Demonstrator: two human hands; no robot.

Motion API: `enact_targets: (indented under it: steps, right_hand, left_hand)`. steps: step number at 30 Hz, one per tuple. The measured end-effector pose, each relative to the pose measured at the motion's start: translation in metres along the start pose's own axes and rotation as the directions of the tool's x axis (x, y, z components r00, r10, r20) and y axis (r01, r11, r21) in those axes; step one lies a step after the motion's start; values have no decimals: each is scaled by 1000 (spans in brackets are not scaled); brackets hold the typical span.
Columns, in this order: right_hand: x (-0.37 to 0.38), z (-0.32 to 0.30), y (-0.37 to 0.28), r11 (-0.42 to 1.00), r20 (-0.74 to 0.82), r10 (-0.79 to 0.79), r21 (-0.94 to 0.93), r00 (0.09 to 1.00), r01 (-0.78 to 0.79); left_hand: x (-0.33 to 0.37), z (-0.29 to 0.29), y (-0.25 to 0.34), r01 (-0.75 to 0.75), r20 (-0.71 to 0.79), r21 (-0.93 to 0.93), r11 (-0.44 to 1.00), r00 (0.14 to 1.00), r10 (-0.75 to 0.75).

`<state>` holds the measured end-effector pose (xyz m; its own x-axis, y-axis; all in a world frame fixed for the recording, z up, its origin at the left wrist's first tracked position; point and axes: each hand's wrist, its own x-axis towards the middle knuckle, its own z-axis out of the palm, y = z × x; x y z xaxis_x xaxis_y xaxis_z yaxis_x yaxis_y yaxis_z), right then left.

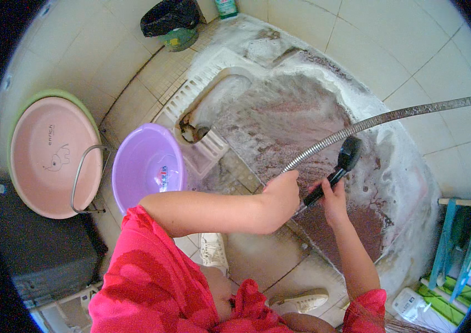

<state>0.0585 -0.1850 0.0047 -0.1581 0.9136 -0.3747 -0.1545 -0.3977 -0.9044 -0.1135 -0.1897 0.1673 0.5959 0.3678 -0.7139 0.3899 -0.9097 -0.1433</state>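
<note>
My right hand (333, 204) is closed around the black handle of a shower head (350, 154). Its round head points away from me, over the wet floor. A ribbed metal shower hose (396, 115) runs in from the right edge to my left hand (282, 198), whose fingers are wrapped round it close to the handle's lower end. Beneath both hands lies a soaked, dark reddish mat (352, 236), spread over the floor and partly covered by white foam (382, 147). Whether water leaves the shower head cannot be made out.
Left of the mat are a squat toilet (194, 91), a purple basin (149, 161) and an upright pink basin (58, 161). A black-lined bin (177, 36) and green bottle (226, 8) stand at the far wall. A blue hanging rack (463, 244) is at right.
</note>
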Motion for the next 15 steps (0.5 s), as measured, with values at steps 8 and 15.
enact_targets:
  steps: [8,15]
  right_hand:
    - [32,13,-18,989,-335,-21,130,942,69]
    - [28,36,-14,992,121,92,-101,988,-80]
  left_hand:
    - [-3,11,-16,265,-38,109,958,964,-263]
    - [-5,20,-9,44,34,-12,999,998,-44]
